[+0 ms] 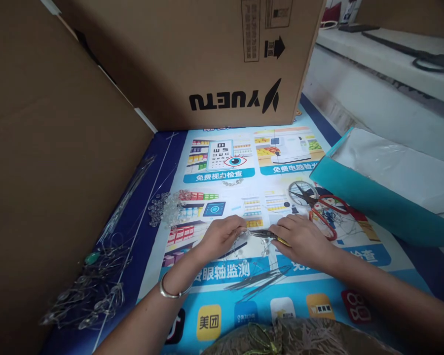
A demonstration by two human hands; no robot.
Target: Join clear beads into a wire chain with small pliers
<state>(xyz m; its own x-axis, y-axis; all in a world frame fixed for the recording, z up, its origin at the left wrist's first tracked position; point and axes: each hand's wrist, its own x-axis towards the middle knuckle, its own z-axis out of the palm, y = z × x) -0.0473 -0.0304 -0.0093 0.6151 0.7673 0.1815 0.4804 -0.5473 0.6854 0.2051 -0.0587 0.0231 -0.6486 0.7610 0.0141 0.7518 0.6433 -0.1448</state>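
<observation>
My left hand [222, 235] is closed in a pinch on a small clear bead piece on wire, low over a printed poster mat [244, 162]. A silver bangle [172, 291] circles that wrist. My right hand [299, 239] is wrapped round yellow-handled pliers [268, 234], whose dark jaws point left toward the left fingertips. Thin metal pins [259, 281] lie on the mat just below both hands. A pile of clear beads [165, 207] sits to the upper left of my left hand.
A large cardboard box [192, 54] stands at the back and a cardboard wall [52, 162] on the left. Finished wire-and-bead pieces [96, 281] lie along the left. Red-handled scissors [318, 204] rest right of the hands beside a teal box [373, 197]. A gauze pouch [292, 337] sits nearest me.
</observation>
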